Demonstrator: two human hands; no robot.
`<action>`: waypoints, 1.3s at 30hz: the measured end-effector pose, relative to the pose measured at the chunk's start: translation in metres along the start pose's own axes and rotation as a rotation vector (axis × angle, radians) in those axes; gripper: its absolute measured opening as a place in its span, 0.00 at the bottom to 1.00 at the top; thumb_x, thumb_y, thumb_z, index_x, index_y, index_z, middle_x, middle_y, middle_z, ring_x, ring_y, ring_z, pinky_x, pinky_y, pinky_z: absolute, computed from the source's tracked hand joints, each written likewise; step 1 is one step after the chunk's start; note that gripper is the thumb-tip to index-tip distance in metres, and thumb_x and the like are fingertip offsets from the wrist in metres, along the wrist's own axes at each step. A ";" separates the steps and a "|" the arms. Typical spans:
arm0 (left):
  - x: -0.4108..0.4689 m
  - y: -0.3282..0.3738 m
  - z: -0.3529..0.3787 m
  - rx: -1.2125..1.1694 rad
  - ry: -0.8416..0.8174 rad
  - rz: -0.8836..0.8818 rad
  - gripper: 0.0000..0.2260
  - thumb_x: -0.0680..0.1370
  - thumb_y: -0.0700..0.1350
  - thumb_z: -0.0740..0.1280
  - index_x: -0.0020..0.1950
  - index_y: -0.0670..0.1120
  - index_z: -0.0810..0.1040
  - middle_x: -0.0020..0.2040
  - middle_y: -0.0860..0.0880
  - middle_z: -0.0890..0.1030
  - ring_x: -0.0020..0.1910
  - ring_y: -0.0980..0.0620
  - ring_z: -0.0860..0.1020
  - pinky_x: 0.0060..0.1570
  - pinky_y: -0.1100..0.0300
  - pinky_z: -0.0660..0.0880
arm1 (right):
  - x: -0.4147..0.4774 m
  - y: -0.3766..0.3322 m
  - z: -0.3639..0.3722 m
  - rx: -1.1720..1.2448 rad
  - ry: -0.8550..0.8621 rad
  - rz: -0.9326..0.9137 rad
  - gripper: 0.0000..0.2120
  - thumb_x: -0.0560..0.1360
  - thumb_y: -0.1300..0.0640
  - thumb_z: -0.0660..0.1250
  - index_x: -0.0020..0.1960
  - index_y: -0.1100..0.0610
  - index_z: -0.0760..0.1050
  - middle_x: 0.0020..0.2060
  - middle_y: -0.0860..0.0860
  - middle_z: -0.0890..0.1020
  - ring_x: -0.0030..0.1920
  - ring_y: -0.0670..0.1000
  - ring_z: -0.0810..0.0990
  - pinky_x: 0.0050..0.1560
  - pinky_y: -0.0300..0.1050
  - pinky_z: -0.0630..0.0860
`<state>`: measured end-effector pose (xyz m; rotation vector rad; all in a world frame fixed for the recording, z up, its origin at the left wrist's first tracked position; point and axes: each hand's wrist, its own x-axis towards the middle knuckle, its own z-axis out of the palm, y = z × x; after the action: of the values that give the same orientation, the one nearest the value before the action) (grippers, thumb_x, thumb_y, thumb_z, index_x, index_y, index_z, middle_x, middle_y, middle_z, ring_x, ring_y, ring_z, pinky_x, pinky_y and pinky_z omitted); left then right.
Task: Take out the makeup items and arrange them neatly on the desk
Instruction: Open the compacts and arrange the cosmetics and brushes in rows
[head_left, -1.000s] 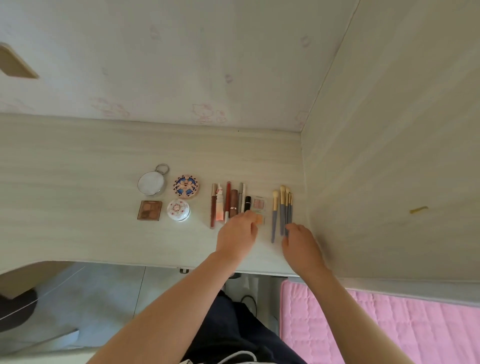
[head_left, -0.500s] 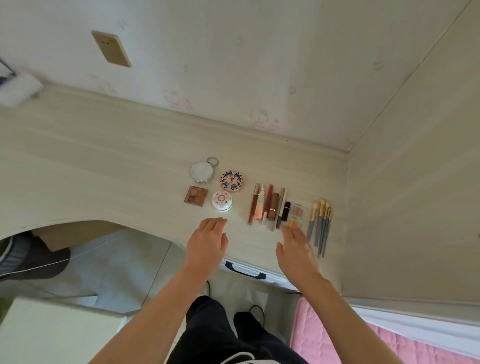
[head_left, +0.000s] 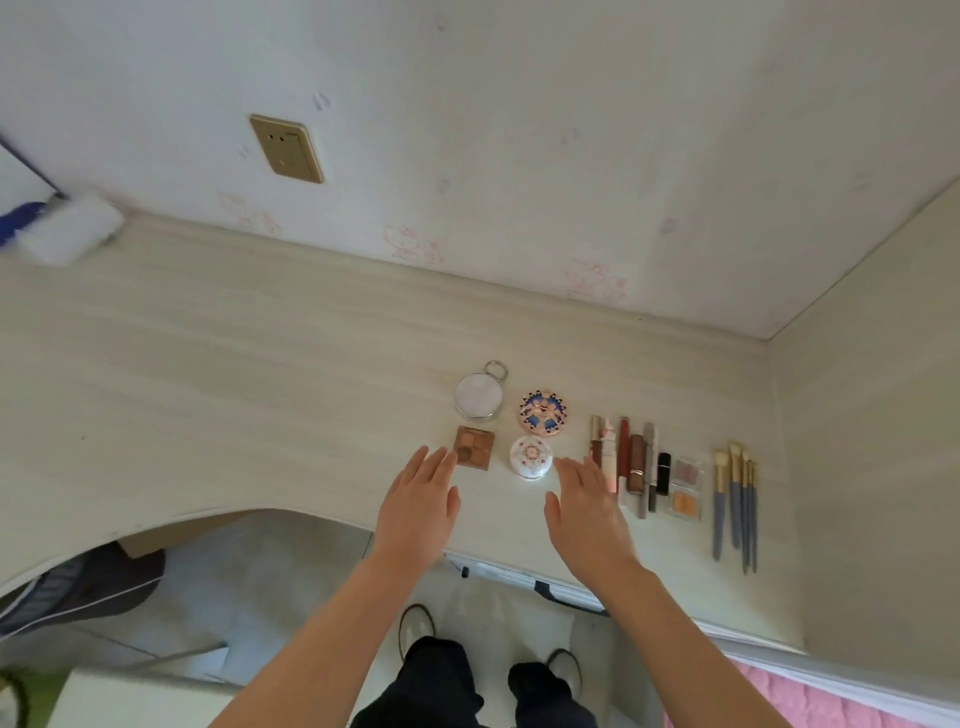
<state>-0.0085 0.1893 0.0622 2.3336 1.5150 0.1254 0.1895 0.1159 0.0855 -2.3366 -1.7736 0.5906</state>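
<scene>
left hand and right hand flat, fingers straight, gripping nothing | flanking palette and white compact on counter | guessing we're squaring that group up

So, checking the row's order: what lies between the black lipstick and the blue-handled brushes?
Head view: a pinkish palette and an orange palette lie between the black lipstick and the brushes.

Right hand hides lip tubes' lower ends.
</scene>
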 end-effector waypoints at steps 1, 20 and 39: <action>0.005 -0.007 -0.003 -0.008 -0.010 0.016 0.22 0.82 0.46 0.57 0.76 0.46 0.62 0.75 0.50 0.64 0.76 0.49 0.56 0.72 0.56 0.59 | 0.004 -0.008 0.002 -0.003 0.007 0.010 0.22 0.80 0.56 0.57 0.73 0.60 0.62 0.71 0.53 0.67 0.75 0.56 0.56 0.74 0.51 0.59; 0.114 -0.027 -0.016 -0.237 -0.175 -0.144 0.17 0.81 0.44 0.58 0.69 0.43 0.68 0.64 0.45 0.72 0.64 0.45 0.68 0.56 0.53 0.69 | 0.115 -0.060 0.003 -0.086 -0.098 0.161 0.21 0.81 0.47 0.54 0.68 0.59 0.64 0.68 0.55 0.67 0.73 0.58 0.55 0.70 0.48 0.61; 0.158 -0.019 0.016 -0.555 -0.130 -0.325 0.13 0.72 0.41 0.70 0.56 0.45 0.79 0.55 0.46 0.74 0.44 0.72 0.66 0.52 0.62 0.72 | 0.169 -0.058 0.018 -0.048 -0.221 0.243 0.23 0.79 0.45 0.57 0.66 0.61 0.69 0.69 0.54 0.65 0.75 0.62 0.47 0.74 0.55 0.50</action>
<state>0.0461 0.3346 0.0224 1.6185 1.5323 0.2664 0.1685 0.2907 0.0525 -2.6320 -1.6109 0.8814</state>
